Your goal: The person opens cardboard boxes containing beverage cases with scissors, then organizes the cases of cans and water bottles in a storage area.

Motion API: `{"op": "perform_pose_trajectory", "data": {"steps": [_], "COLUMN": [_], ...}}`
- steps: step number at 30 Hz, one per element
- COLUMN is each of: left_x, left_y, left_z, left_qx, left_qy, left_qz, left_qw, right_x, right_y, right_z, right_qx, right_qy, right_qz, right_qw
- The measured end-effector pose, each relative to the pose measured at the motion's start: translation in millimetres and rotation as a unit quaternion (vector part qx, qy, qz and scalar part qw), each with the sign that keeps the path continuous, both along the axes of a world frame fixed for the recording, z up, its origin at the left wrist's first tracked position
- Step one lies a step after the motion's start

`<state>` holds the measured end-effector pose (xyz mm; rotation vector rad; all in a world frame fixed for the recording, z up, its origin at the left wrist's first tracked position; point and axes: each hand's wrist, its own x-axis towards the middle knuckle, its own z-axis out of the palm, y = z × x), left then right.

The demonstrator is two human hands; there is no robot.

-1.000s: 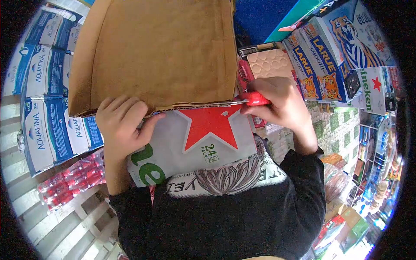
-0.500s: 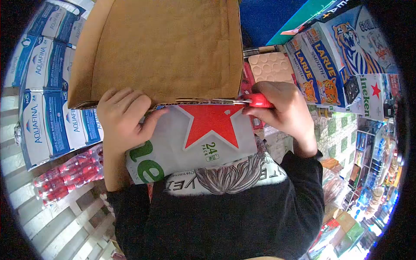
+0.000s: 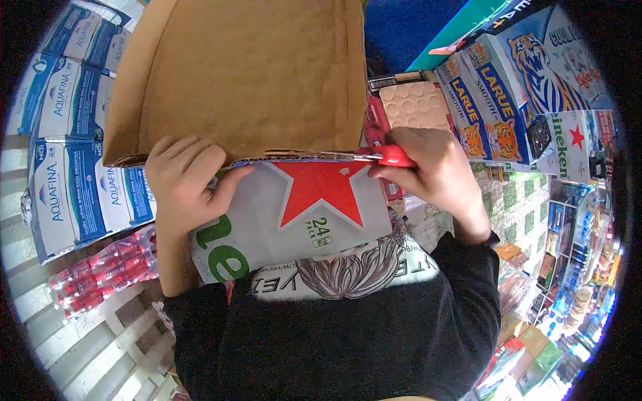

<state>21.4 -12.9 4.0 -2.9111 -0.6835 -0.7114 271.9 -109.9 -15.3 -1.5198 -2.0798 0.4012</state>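
My left hand (image 3: pixel 190 180) grips the near edge of an open cardboard box (image 3: pixel 254 80), fingers over the rim and thumb against the outside. My right hand (image 3: pixel 435 167) is closed round the red handle of a pair of scissors (image 3: pixel 394 156). Their metal blades point left and lie along the box's near edge, at the cardboard. The box's bare brown inside faces me. Its printed outer panel (image 3: pixel 267 230), white with a red star, green letters and "24 pack", hangs down against my black shirt.
Stacked Aquafina cartons (image 3: pixel 57 194) stand at left, above shrink-wrapped red-capped bottles (image 3: pixel 103 274). To the right are Larue beer cartons (image 3: pixel 491 100), a Heineken carton (image 3: pixel 575 147) and crowded shelves (image 3: pixel 575 281). A tan tray with round bumps (image 3: pixel 414 105) lies beyond my right hand.
Both hands, the scissors and the box have shifted slightly left in view. The scissor blades look slightly more parted near the handle. Both grips are unchanged.
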Motion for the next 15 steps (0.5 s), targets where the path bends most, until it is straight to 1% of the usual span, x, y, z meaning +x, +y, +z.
{"op": "perform_pose_trajectory", "data": {"steps": [2,4,6,8,10,14,15], "left_x": [-0.4,3.6,4.7,4.4,3.1,2.3,2.6], "left_y": [0.0,0.5,2.0,2.0,2.1,0.7,1.5], "left_z": [0.2,0.9,0.7,0.4,0.9,1.8,3.0], "left_qx": [0.003,-0.010,-0.016,-0.027,-0.025,-0.015,-0.015], "left_qy": [0.001,-0.036,-0.036,-0.031,-0.008,-0.029,-0.018], "left_qz": [0.014,0.006,0.001,-0.012,-0.014,-0.010,-0.006], "left_qw": [1.000,0.999,0.999,0.999,1.000,0.999,1.000], "right_x": [5.0,11.2,16.3,8.0,-0.6,-2.3,-0.5], "right_y": [-4.3,-11.2,-16.5,-15.6,-12.1,-8.6,-10.1], "right_z": [-1.7,-5.4,-8.2,-4.2,4.8,4.0,3.3], "right_qx": [-0.008,-0.017,-0.033,-0.033,-0.016,-0.023,-0.025], "right_qy": [-0.007,-0.014,-0.020,-0.003,-0.027,-0.034,-0.039], "right_qz": [-0.005,-0.014,-0.039,-0.045,-0.039,-0.026,-0.017], "right_qw": [1.000,1.000,0.998,0.998,0.999,0.999,0.999]}}
